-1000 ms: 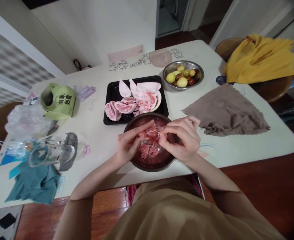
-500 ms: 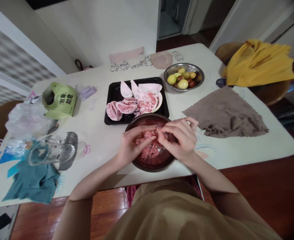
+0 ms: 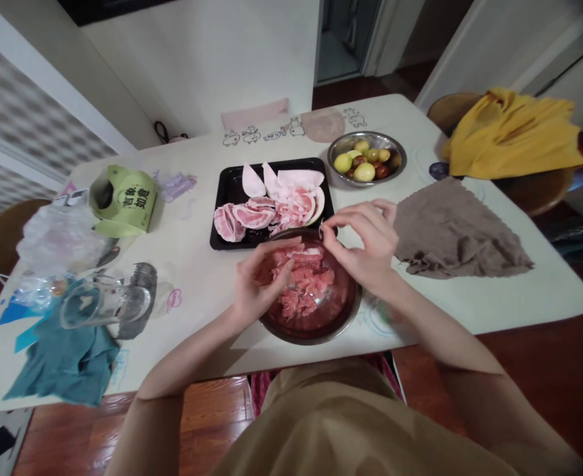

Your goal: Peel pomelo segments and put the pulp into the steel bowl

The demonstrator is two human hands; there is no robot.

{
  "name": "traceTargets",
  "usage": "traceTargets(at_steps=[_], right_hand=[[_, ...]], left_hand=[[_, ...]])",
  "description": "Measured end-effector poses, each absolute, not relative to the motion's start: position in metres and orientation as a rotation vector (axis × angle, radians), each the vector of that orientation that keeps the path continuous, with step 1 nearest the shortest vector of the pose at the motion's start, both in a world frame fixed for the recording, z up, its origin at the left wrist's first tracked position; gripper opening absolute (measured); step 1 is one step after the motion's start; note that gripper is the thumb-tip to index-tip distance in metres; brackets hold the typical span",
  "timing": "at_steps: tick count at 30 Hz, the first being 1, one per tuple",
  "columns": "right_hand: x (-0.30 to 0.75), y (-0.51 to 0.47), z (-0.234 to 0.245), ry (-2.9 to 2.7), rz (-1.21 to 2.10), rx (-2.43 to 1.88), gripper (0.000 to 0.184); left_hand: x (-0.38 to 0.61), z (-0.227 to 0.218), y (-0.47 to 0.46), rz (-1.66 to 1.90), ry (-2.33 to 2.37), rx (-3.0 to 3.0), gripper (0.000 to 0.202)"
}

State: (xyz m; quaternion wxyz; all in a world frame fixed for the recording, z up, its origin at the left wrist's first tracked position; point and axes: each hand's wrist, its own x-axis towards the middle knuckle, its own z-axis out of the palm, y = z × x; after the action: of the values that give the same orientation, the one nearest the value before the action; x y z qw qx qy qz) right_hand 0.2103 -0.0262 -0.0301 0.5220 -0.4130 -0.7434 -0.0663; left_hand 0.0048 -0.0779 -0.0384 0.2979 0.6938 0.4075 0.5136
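Observation:
A metal bowl holds loose pink pomelo flesh in its bottom. Above the bowl's left side, my left hand grips a pomelo segment between thumb and fingers. Over the right rim, my right hand is closed in a pinch, with a small pale scrap of membrane at its fingertips. Just behind the bowl, a black tray carries peeled pomelo wedges, pale rind pieces and a heap of torn membrane.
A steel bowl of small fruit stands at the back right. Right of my hand lies a brown cloth. At left are a green carton, a plastic bag, a clear glass jug and a teal cloth.
My hands have moved apart; the right has drawn away up and to the right with the membrane scrap. The left stays over the bowl with the segment. The view has shifted slightly.

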Motion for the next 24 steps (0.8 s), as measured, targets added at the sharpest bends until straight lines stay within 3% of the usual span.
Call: traceTargets(at_steps=[7,10,18,24], right_hand=[[0.206,0.06,-0.05,-2.003,-0.134,-1.018,0.017],[0.204,0.074,-0.06,-2.089,-0.026,-0.966,0.027],[0.213,0.018,-0.047,-2.046,0.134,-0.768,0.032],[0.213,-0.034,-0.035,-1.885,0.049,-0.775,0.023]], left_hand=[[0.005,-0.051,-0.073,1.486,0.964,1.701,0.033],[0.005,-0.052,-0.072,1.57,0.891,1.675,0.032],[0.005,-0.06,-0.068,1.769,0.824,1.777,0.029],[0.003,-0.062,-0.071,1.834,0.772,2.053,0.035]])
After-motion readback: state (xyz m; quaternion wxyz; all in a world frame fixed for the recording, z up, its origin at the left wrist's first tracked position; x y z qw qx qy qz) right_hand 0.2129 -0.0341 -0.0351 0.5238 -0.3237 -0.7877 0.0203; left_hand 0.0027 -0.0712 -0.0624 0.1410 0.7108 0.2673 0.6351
